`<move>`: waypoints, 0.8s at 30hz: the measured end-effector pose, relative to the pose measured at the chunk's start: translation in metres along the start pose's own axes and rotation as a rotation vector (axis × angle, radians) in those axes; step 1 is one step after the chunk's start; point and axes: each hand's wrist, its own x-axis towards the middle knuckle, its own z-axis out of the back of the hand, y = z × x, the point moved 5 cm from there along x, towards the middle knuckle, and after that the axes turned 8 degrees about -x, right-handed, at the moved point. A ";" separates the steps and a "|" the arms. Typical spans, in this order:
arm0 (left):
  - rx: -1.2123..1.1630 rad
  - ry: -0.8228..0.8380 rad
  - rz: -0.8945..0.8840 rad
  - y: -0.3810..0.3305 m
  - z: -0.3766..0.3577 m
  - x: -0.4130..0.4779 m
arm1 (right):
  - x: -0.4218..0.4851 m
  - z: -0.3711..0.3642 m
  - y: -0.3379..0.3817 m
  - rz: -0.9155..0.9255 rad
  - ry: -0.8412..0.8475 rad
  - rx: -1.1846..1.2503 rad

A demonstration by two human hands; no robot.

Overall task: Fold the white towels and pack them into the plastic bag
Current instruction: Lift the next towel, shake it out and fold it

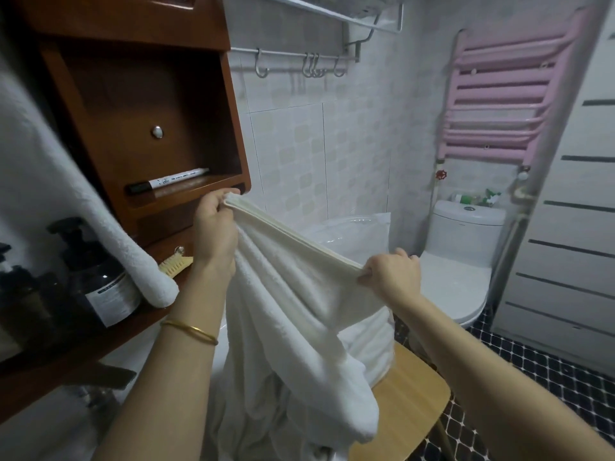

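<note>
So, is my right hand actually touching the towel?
Touching. The head view shows the right hand pinching the towel at its hemmed top edge, fingers curled over it.

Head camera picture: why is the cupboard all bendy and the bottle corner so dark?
Head view: the wide-angle lens tilts and bows the wooden cupboard near the edge; head view: dim light leaves the dark bottles in shadow; head view: the white towel between left hand and right hand looks bright and fairly sharp.

White towel (293, 314), pink radiator (499, 98), reddish-brown cabinet (143, 94)
</note>
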 end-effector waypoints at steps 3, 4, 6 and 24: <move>-0.033 -0.003 -0.046 -0.025 -0.015 0.008 | 0.016 0.016 -0.010 -0.097 0.143 -0.004; -0.034 0.005 -0.070 -0.034 -0.021 0.011 | 0.017 0.018 -0.015 -0.119 0.229 0.063; -0.044 0.017 -0.128 -0.054 -0.032 0.015 | 0.010 0.021 -0.025 -0.271 0.429 0.366; 0.082 0.336 -0.395 -0.186 -0.122 0.083 | 0.020 0.269 -0.076 -0.316 -0.600 1.981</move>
